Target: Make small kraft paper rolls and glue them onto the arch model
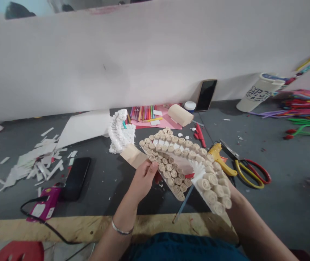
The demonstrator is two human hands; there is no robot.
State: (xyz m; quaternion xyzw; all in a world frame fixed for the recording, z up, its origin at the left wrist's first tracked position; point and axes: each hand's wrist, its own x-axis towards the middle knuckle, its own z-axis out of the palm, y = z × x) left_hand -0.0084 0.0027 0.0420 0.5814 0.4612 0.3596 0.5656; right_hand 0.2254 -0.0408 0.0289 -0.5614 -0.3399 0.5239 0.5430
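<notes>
The left hand [144, 178] grips the coil-covered arch [177, 151] by its left section above the dark tabletop [99, 195], while the right hand [231, 189], mostly hidden behind it, has an indeterminable grip.

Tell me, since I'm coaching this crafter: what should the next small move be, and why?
Perhaps ease the coil-covered craft piece slightly left: the yellow glue gun and scissors lie close to its right side in this view. The left hand grips its edge; the right hand is hidden behind it.
</notes>
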